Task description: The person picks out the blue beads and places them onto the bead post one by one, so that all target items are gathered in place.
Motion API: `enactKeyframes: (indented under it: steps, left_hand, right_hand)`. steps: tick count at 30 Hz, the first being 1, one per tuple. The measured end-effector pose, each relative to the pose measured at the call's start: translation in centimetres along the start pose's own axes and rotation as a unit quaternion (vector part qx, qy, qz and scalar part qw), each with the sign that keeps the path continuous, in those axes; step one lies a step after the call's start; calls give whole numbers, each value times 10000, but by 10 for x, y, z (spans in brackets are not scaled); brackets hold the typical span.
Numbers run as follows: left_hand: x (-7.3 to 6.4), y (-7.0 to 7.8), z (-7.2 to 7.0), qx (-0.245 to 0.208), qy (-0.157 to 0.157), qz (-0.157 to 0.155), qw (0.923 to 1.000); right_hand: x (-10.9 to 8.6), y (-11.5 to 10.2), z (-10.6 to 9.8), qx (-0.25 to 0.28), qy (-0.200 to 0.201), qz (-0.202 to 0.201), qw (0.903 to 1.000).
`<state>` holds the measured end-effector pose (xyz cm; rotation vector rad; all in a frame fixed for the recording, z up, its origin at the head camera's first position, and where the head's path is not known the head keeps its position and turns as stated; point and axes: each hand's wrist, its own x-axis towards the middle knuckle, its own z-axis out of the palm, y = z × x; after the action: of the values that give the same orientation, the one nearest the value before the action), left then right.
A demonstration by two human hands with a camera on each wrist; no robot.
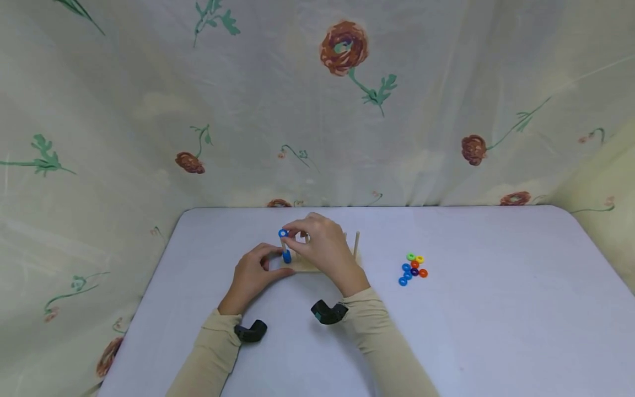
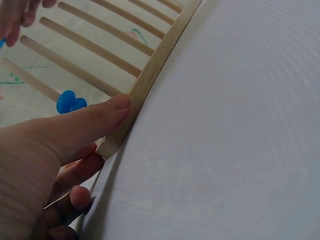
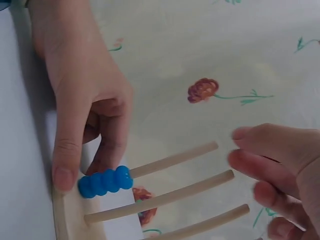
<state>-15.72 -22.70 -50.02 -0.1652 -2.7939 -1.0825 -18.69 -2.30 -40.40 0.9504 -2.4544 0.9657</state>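
Observation:
A wooden peg board with a row of upright pegs stands on the table. Its end is gripped by my left hand, thumb on the near edge and fingers behind. Several blue rings are stacked low on the end peg, right by the left thumb. My right hand pinches another blue ring between thumb and index finger at the top of that peg. In the right wrist view this held ring is hidden behind the fingers. The other pegs in that view bear no rings.
To the right of the board lies a loose group of small rings: blue rings, a green ring, a yellow ring, orange rings and a dark purple one. A flowered curtain hangs behind the white table.

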Motion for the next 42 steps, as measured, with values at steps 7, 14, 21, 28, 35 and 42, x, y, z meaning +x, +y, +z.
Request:
enactKeyframes:
  steps: [7,14,21,28,35,42]
  left_hand:
    - [-1,1,-2,-59,-49,-117,9999]
    - [-1,2,-3,-106,-28,-61,9999]
    - [-1,2,-2,-97,-32,-60,9999]
    - [0,1,-2,-84,-41,-41,9999]
    - [-1,3,-2,-32,-44,-48,10000]
    - [-2,4,-3,-59,-50,-86,9999]
  right_hand:
    - [-1,2,7,-121,198,-185,9996]
    - [0,2,12,-160,107,-240,9995]
    - [0,1,12,-225,128,-162,9995]
    - [0,-1,11,-250,-116,41,9996]
    - [0,0,11,-225,-166,-4,9996]
    - [-1,0,10,-145,-7,-45,9999]
